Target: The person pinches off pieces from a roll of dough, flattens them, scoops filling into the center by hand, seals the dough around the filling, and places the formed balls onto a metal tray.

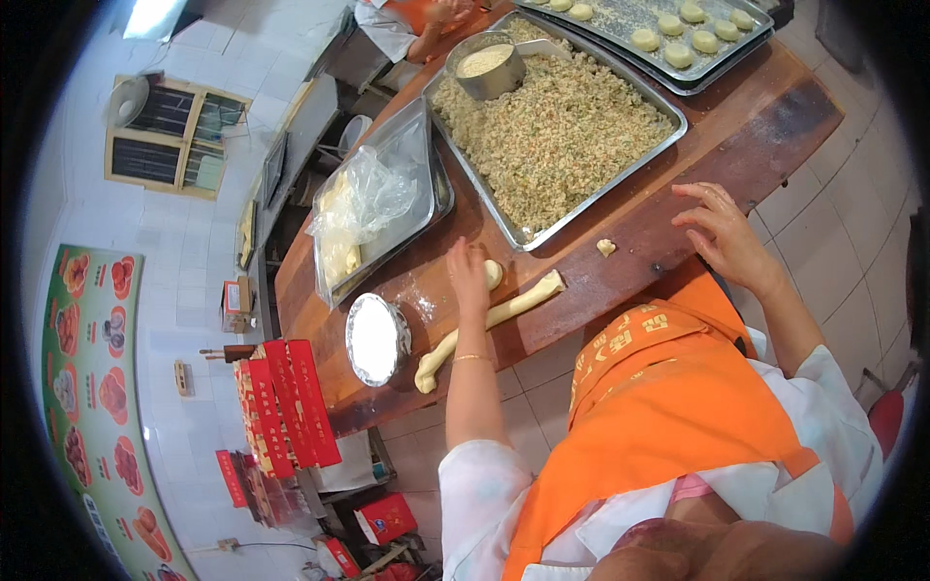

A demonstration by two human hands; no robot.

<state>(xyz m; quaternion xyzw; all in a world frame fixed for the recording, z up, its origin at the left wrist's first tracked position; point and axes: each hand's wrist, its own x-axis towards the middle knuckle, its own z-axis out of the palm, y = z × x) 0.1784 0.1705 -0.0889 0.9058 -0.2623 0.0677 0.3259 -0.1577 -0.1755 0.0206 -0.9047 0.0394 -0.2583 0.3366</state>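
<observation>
My left hand point(469, 278) rests over the wooden table with its fingers stretched out. A small round dough piece point(494, 274) sits right beside it; whether they touch I cannot tell. Under my left wrist runs a long roll of pale dough point(521, 302), partly hidden by the forearm. My right hand point(719, 232) hangs above the table's near edge, fingers curved and apart, holding nothing. Between the two hands lies a little lump of dough point(606, 248). Just beyond them stands a large metal tray point(557, 232) heaped with crumbly filling point(572, 140).
A round metal bowl point(489, 70) rests in the filling. Far right, a tray point(741, 60) carries several dough rounds. To the left are a tray with plastic-wrapped dough point(339, 218), a bowl of white powder point(376, 339) and red boxes point(286, 402). Another person's hand point(448, 12) shows at the far side.
</observation>
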